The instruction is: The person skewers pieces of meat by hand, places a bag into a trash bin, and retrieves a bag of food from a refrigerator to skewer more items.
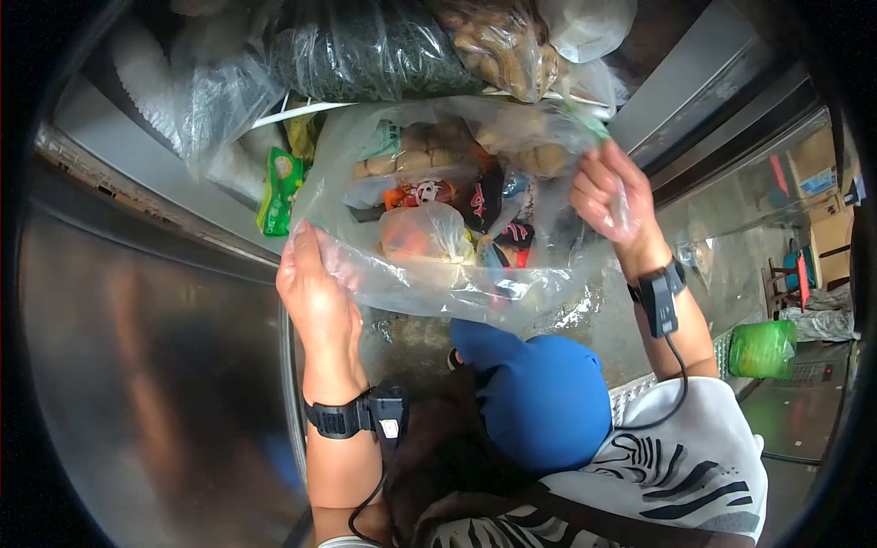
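A large clear plastic bag (420,301) is stretched wide between my two hands. My left hand (313,283) pinches its near left edge, thumb on top. At the far right side, my right hand (610,194) has its fingers closed on the bag's rim. Within the bag's outline show a small knotted clear bag (425,233) with orange and yellow contents, black packets (484,199) with red marks, an orange packet (422,194) with a cartoon figure, and pale round pieces (411,163) in plastic. Beside my left hand stands a green packet (280,192).
Above, a white-edged shelf (297,111) carries a bag of dark green stuff (356,55) and a bag of brown pieces (498,41). A metal door (155,365) stands at left. A blue cap (544,397) is below; a green bin (763,349) stands right.
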The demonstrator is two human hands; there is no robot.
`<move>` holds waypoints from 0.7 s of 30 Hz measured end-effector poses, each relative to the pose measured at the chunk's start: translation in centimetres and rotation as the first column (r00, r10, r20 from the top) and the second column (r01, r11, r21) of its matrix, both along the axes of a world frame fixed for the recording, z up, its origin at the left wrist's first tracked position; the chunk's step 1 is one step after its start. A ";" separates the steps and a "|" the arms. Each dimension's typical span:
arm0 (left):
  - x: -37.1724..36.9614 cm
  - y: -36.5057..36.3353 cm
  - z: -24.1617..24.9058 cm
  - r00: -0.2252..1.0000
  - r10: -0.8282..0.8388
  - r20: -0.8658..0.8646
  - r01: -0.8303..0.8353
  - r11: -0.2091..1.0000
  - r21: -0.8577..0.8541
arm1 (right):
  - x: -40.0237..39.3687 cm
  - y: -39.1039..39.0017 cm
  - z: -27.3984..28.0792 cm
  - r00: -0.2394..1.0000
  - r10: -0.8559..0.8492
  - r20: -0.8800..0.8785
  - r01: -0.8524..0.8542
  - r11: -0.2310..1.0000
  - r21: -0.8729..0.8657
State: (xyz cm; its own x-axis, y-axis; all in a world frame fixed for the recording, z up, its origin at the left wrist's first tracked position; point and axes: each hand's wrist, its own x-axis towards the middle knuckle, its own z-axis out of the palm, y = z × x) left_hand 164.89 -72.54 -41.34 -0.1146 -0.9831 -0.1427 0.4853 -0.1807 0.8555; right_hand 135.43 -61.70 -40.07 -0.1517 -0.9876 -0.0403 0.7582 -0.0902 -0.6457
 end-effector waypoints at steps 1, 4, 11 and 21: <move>-0.1 0.1 0.1 1.000 0.002 -0.005 -0.002 1.000 0.000 | 0.2 1.0 0.3 0.999 0.051 0.002 -0.051 0.995 -0.090; -0.6 0.3 0.6 0.999 0.039 0.019 -0.039 0.999 0.032 | 0.3 2.9 1.5 0.996 0.089 -0.015 -0.090 0.979 -0.182; -0.3 0.2 0.3 0.999 0.033 0.038 -0.035 0.998 0.047 | 1.3 3.7 3.6 0.974 0.119 0.195 -0.081 0.977 -0.196; 0.1 0.2 -0.4 0.998 0.050 -0.041 -0.046 0.995 0.087 | 1.8 3.3 4.7 0.945 0.110 0.307 -0.035 0.970 -0.240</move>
State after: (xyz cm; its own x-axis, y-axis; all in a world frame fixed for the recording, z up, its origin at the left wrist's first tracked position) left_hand 164.96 -72.32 -41.78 -0.0752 -0.9720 -0.2227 0.5315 -0.2280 0.8158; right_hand 137.23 -58.40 -35.38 -0.0955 -0.9836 0.1533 0.9293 -0.1432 -0.3403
